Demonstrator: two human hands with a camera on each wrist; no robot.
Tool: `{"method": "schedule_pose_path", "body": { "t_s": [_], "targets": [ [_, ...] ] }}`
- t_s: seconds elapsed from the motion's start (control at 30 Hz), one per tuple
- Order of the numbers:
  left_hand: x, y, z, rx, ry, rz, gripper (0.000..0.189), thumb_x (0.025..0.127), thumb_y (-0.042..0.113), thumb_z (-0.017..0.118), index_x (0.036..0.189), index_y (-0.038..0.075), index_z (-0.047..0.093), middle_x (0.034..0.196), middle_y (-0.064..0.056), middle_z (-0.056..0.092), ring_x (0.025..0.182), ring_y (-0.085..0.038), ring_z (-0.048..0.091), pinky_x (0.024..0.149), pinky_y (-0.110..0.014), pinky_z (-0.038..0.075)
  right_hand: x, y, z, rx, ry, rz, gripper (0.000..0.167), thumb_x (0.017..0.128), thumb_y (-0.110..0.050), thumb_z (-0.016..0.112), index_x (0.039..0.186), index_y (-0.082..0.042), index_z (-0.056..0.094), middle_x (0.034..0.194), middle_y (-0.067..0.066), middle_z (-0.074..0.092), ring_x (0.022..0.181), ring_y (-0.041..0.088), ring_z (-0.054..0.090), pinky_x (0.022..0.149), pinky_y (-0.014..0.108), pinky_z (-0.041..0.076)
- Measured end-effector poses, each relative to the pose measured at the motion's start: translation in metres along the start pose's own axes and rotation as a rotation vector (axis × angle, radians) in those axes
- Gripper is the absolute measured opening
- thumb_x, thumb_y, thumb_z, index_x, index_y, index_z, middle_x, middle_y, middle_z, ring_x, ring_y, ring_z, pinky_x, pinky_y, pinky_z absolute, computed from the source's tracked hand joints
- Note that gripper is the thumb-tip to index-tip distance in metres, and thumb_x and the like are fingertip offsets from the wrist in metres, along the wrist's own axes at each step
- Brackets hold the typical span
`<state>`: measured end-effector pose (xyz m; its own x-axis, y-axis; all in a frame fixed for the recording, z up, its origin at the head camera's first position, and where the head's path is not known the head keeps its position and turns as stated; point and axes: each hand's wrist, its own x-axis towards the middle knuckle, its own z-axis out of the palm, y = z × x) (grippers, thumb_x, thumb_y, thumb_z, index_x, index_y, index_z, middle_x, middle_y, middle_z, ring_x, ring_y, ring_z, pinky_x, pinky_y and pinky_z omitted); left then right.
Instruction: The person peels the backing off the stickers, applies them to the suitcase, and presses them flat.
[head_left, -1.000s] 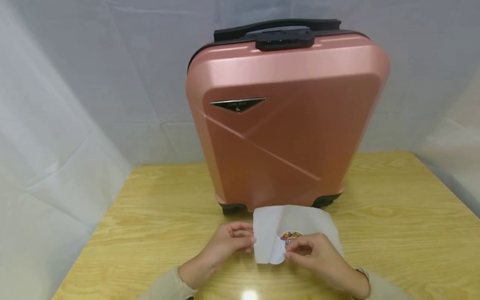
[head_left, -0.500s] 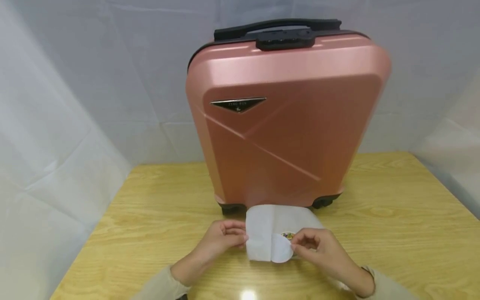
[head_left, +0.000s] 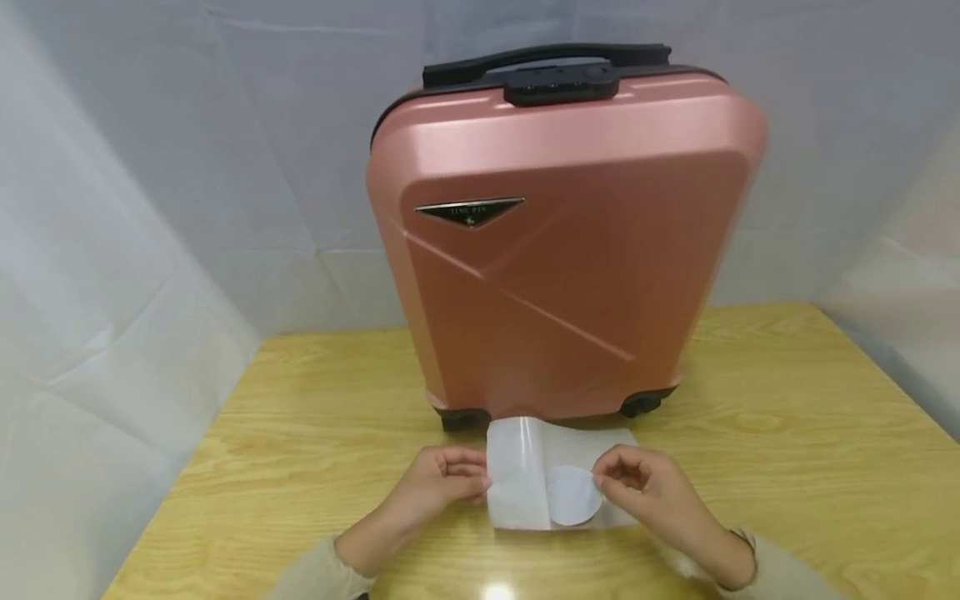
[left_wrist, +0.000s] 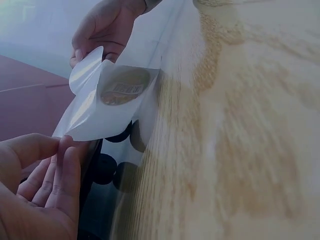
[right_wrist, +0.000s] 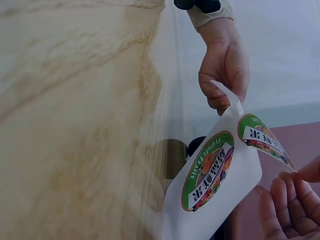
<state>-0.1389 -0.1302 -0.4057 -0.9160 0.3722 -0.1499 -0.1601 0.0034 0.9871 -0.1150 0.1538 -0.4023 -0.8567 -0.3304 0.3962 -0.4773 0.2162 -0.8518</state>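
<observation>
A white sticker sheet [head_left: 517,479] is held a little above the table in front of the suitcase, its left part curled over. My left hand [head_left: 438,487] pinches its left edge between thumb and forefinger. With thumb and fingertip, my right hand [head_left: 656,492] pinches the edge of an oval sticker [head_left: 573,497], whose white back faces up in the head view. The right wrist view shows the printed side of this partly lifted sticker [right_wrist: 262,137], still joined to the sheet at one end. Beside it a second oval "Fresh fruit" sticker [right_wrist: 209,172] lies flat on the sheet.
A pink hard-shell suitcase [head_left: 562,250] with a black handle [head_left: 547,57] stands upright on the wooden table [head_left: 315,417], just behind the hands. Its black wheels [head_left: 463,418] are close to the sheet. White cloth [head_left: 150,208] hangs around the back and sides.
My right hand has drawn rightward with the sticker's edge, and more of its white back shows. The sheet and left hand have shifted slightly left. The sheet's printed sticker has gone from the head view.
</observation>
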Motion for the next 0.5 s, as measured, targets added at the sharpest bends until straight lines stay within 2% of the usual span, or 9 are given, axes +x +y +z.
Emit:
{"method": "schedule_pose_path", "body": {
  "t_s": [0.27,0.5],
  "targets": [
    [-0.0025,0.0011,-0.0031,0.022,0.002,0.001,0.034,0.082,-0.006,0.063,0.110,-0.022,0.054,0.083,-0.004,0.070,0.070,-0.006,0.064,0.068,-0.022,0.055,0.0004,0.0012,-0.0034,0.002,0.027,0.003,0.010,0.082,0.007,0.063,0.084,-0.002,0.064,0.079,-0.003,0.063,0.071,0.001,0.056,0.061,0.021,0.052],
    [-0.0026,-0.0037,-0.0054,-0.011,-0.039,-0.043,0.034,0.081,-0.009,0.063,0.110,-0.022,0.053,0.082,-0.003,0.070,0.072,-0.009,0.066,0.072,-0.029,0.057,0.0021,0.0021,-0.0056,-0.001,0.045,0.022,0.008,0.083,0.006,0.063,0.085,-0.001,0.065,0.081,-0.005,0.063,0.071,0.001,0.057,0.060,0.021,0.052]
  ]
}}
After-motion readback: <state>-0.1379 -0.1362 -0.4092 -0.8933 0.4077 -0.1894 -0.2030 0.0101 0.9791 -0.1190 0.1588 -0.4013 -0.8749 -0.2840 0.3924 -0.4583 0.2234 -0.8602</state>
